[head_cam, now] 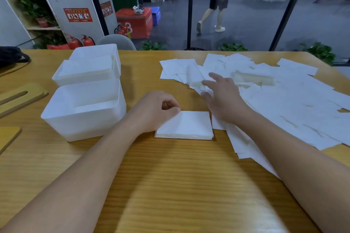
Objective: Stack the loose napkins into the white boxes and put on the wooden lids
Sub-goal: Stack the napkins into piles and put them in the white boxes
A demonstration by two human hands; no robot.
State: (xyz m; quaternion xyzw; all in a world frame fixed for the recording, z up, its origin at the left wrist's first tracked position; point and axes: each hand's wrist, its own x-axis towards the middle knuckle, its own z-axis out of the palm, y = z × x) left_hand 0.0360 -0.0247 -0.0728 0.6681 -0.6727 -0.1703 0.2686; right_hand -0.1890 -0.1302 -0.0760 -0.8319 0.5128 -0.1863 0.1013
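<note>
left hand (157,108): fingers curled, pinching the neat stack's (186,126) left edge
right hand (220,98): fingers spread, over loose napkins (284,96)
nearest box (85,111): just left of the stack

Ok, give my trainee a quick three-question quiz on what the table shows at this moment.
1. True or false: the left hand rests on the neat napkin stack.
2. Which side of the table holds the white boxes: A left, B right?
3. Fill in: the right hand reaches with spread fingers over the loose ____.

Key: 1 true; 2 A; 3 napkins.
</note>
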